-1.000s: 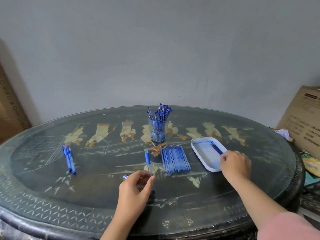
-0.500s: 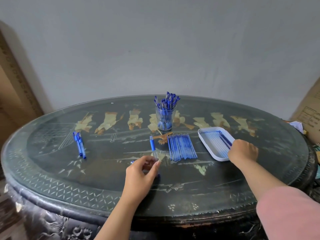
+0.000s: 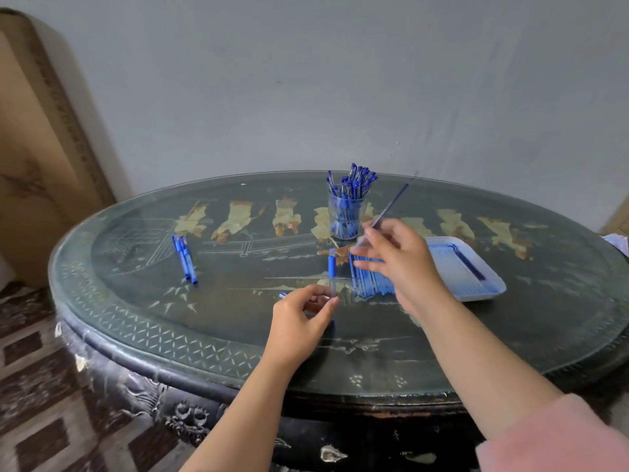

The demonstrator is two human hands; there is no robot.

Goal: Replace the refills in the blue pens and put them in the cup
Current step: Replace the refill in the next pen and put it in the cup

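A plain pale grey-blue wall (image 3: 306,80) fills the upper half, evenly lit by soft light and marked with faint scuffs. In front of it stands a dark oval lacquered table (image 3: 143,301). Its glossy top is painted with tan figures and pale line patterns, and its black side is carved in relief. A tall tan board with a patterned edge (image 3: 37,148) stands at the left. The floor (image 3: 30,386) shows a brown and grey geometric pattern.
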